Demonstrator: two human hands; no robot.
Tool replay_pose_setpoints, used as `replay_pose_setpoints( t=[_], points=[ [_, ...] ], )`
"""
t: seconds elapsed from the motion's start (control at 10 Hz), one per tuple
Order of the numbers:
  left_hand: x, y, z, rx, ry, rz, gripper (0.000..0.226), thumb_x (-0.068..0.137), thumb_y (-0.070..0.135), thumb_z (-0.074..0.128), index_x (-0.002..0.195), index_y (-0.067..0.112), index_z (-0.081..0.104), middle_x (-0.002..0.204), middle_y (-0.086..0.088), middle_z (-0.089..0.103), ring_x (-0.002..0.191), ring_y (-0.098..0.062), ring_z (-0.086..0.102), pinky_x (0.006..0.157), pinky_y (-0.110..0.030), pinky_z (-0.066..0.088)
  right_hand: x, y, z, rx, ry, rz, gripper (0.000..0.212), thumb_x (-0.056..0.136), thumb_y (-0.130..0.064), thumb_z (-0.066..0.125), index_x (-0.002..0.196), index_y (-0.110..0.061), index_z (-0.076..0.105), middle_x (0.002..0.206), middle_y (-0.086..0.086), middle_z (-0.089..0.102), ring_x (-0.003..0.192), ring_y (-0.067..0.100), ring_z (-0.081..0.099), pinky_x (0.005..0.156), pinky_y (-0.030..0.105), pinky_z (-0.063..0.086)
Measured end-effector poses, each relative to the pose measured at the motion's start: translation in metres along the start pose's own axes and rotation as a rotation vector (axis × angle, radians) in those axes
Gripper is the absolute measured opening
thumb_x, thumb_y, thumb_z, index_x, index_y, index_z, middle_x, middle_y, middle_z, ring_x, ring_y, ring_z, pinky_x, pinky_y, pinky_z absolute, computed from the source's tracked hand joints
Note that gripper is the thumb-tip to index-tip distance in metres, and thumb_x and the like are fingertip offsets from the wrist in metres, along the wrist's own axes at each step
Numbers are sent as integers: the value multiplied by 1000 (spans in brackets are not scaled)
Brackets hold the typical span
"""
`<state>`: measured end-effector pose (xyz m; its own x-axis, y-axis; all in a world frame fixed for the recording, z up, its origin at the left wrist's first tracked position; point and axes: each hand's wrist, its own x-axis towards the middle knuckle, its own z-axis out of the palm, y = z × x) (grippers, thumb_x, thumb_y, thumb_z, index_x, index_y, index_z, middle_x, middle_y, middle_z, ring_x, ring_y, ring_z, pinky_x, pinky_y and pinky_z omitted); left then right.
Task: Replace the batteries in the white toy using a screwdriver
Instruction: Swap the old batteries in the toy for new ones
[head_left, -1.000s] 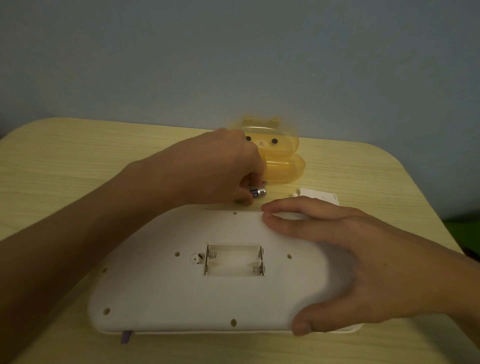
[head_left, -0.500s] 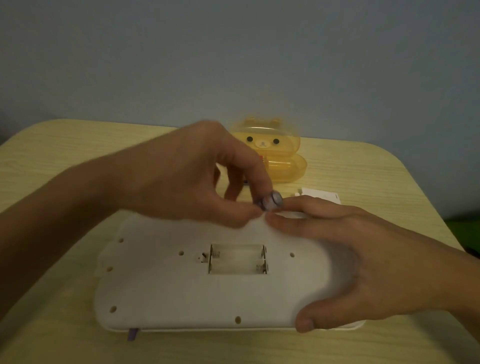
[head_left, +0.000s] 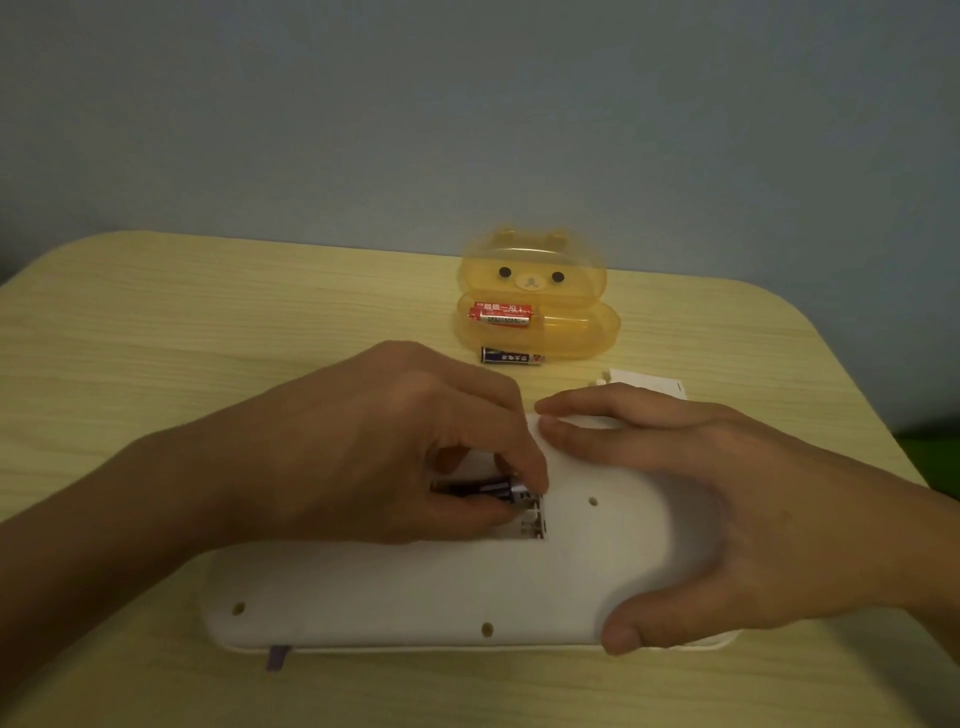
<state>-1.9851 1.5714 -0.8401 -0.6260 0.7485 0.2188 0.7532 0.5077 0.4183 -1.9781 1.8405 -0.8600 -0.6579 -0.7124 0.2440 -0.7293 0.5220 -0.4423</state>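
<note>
The white toy (head_left: 441, 587) lies face down on the table, its open battery compartment (head_left: 530, 519) near the middle. My left hand (head_left: 374, 447) pinches a dark battery (head_left: 483, 489) and holds it lying in the compartment's far slot. My right hand (head_left: 727, 514) clasps the toy's right end, fingers across the top edge and thumb on the near edge. A second dark battery (head_left: 511, 357) lies on the table behind the toy. A red battery (head_left: 501, 315) rests inside the yellow bear-shaped case (head_left: 571, 317). No screwdriver is in view.
The white compartment cover (head_left: 654, 385) lies on the wooden table (head_left: 156, 332) behind my right hand, with a small white piece (head_left: 600, 382) beside it. A blue-grey wall stands behind the table's far edge. A purple tab (head_left: 278, 657) sticks out of the toy's near edge.
My left hand picked a dark battery up from beside the yellow case, carried it toward me, and now holds it down in the compartment. My right hand stayed on the toy.
</note>
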Motion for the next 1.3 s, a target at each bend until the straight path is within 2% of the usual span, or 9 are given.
replay_pose_setpoints(
  t=[0.1, 0.2, 0.3, 0.5, 0.6, 0.8, 0.9, 1.2, 1.3],
  points=[
    [1, 0, 3, 30, -14, 13, 19, 87, 29, 82, 106, 31, 81, 101, 13, 72, 71, -10, 68, 66, -23, 53, 12, -7, -12, -15, -244, 111, 108, 56, -51, 99, 150, -44, 47, 139, -47, 35, 135, -19, 36, 115, 27, 41],
    [0, -3, 2, 43, -32, -1, 16, 86, 35, 82, 101, 32, 81, 99, 14, 69, 68, -7, 65, 63, -21, 51, 6, -2, -6, -30, -82, 41, 114, 45, -29, 107, 146, -36, 55, 144, -23, 52, 131, -6, 46, 108, 31, 46],
    [-4, -7, -2, 17, -58, -7, 13, 87, 40, 82, 98, 33, 85, 97, 15, 67, 63, 0, 55, 62, -7, 39, 0, 0, -5, -83, -85, 30, 114, 48, -34, 105, 149, -38, 51, 148, -18, 51, 132, -8, 42, 111, 30, 45],
    [-2, -9, -10, -41, -6, -51, 16, 94, 38, 73, 102, 31, 85, 96, 15, 72, 66, -7, 66, 61, -14, 47, 2, 2, -8, -78, -123, 10, 112, 53, -36, 103, 151, -35, 48, 150, -13, 51, 131, -6, 40, 109, 33, 48],
    [4, -30, -18, -120, 233, -311, 19, 84, 45, 75, 94, 32, 85, 81, 19, 75, 66, -8, 68, 58, -10, 45, -2, 5, 0, -37, -25, 11, 115, 46, -30, 106, 147, -37, 52, 145, -14, 54, 129, -1, 48, 103, 37, 51],
    [17, -65, 4, -82, 201, -667, 55, 62, 69, 80, 106, 36, 84, 78, 17, 75, 65, 13, 60, 55, -6, 37, 0, 1, -9, -38, -151, 32, 108, 60, -53, 95, 152, -45, 41, 153, -19, 45, 139, 0, 43, 111, 27, 42],
    [20, -70, 4, -121, 150, -685, 67, 56, 74, 70, 114, 41, 80, 81, 14, 73, 66, 12, 57, 59, -13, 36, 1, 7, 0, -50, -78, -10, 107, 53, -33, 103, 148, -33, 53, 147, -10, 54, 135, 9, 51, 107, 35, 49],
    [36, -82, 11, -295, 207, -653, 50, 50, 75, 75, 93, 51, 82, 66, 4, 59, 57, -5, 44, 58, -29, 32, 0, 10, -3, -59, -99, -26, 106, 56, -30, 103, 149, -31, 52, 151, -10, 51, 138, 8, 48, 110, 36, 47],
    [36, -84, 13, -304, 222, -636, 35, 57, 68, 79, 87, 49, 83, 66, -2, 65, 57, -5, 45, 56, -27, 32, 5, 7, -9, 17, -154, 43, 100, 60, -43, 100, 147, -40, 53, 149, -29, 46, 136, -12, 40, 114, 35, 44]
  ],
)
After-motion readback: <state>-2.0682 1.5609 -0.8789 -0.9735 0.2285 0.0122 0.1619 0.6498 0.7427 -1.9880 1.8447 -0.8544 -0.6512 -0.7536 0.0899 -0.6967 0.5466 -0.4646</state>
